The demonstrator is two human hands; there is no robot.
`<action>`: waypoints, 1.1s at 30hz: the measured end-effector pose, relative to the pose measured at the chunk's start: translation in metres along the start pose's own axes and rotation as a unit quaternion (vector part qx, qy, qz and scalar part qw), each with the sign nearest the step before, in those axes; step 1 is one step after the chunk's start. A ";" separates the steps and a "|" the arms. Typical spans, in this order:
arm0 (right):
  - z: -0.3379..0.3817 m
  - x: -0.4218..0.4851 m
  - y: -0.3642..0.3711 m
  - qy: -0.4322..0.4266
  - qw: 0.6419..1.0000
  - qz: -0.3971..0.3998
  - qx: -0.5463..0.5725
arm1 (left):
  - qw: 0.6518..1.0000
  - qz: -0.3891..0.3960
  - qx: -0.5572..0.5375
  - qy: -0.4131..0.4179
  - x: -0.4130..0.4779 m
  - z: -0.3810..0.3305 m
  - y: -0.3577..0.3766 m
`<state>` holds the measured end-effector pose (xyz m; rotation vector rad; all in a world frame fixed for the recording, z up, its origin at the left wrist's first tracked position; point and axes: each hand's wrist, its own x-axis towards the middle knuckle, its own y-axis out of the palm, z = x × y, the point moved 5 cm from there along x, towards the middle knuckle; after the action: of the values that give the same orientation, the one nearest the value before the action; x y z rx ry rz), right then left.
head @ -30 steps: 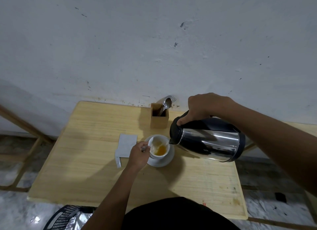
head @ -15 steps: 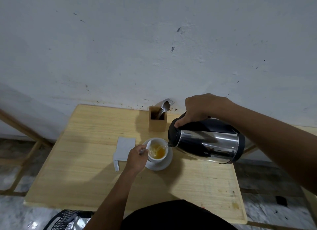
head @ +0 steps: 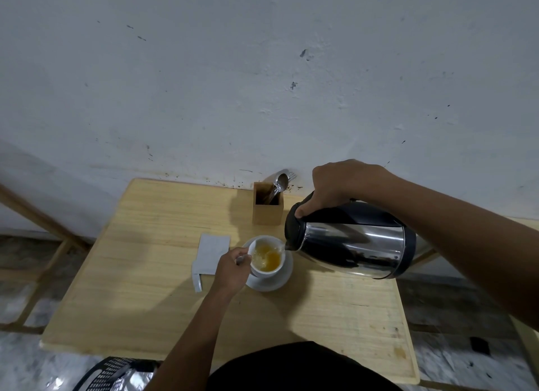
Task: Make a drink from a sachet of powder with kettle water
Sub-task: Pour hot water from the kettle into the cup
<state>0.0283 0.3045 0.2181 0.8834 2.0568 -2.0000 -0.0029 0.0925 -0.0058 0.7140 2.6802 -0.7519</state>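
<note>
A white cup (head: 267, 271) stands on a white saucer (head: 275, 282) in the middle of the wooden table (head: 145, 303). Orange-yellow liquid swirls inside it. My left hand (head: 232, 269) grips the cup's handle side. My right hand (head: 335, 186) holds the black handle of a steel kettle (head: 350, 242), tilted steeply with its spout just over the cup's right rim. Water runs from the spout into the cup. A torn grey sachet (head: 210, 253) lies flat left of the cup, its torn-off strip (head: 197, 282) beside it.
A wooden holder (head: 267, 212) with spoons and a fork (head: 281, 180) stands behind the cup, close to the white wall. A black mesh bin (head: 113, 373) sits on the floor at the table's near left corner.
The kettle keeps pouring and the liquid in the cup has risen a little. Both hands hold their places; the view has shifted slightly.
</note>
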 end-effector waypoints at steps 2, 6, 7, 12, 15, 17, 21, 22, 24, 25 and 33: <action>0.000 0.000 0.000 0.001 1.000 0.005 0.000 | 1.000 -0.002 0.005 0.003 0.000 -0.001 0.000; 0.001 0.000 0.000 0.002 1.000 0.007 0.005 | 1.000 -0.003 0.002 0.000 0.000 0.000 0.001; 0.000 0.000 0.000 0.004 1.000 0.007 0.005 | 1.000 -0.003 0.001 0.000 0.000 0.000 0.001; 0.000 0.002 -0.001 0.007 1.000 0.003 0.003 | 1.000 -0.002 0.001 -0.001 0.000 0.000 0.001; -0.002 0.002 -0.003 0.007 1.000 0.001 0.003 | 1.000 -0.001 -0.002 -0.002 0.000 0.002 0.001; -0.002 0.001 -0.005 0.007 1.000 0.000 0.002 | 1.000 -0.001 -0.004 -0.003 0.000 0.003 0.001; -0.002 -0.003 -0.010 0.007 1.000 -0.003 0.003 | 1.000 -0.002 -0.002 -0.004 0.000 0.002 0.001; -0.002 -0.003 -0.011 0.008 1.000 -0.004 0.004 | 1.000 -0.003 -0.003 -0.005 0.000 0.002 0.001; -0.002 -0.003 -0.012 0.010 1.000 -0.005 0.005 | 1.000 -0.003 -0.007 -0.005 0.000 0.002 0.001; -0.002 -0.003 -0.012 0.012 1.000 -0.005 0.006 | 1.000 -0.002 -0.008 -0.005 0.000 0.002 0.001; -0.006 -0.004 -0.008 0.007 1.000 -0.004 0.010 | 1.000 0.001 -0.014 -0.002 -0.002 0.001 0.000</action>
<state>0.0294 0.3093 0.2274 0.8970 2.0544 -2.0268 -0.0010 0.0914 -0.0057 0.7076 2.6804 -0.7127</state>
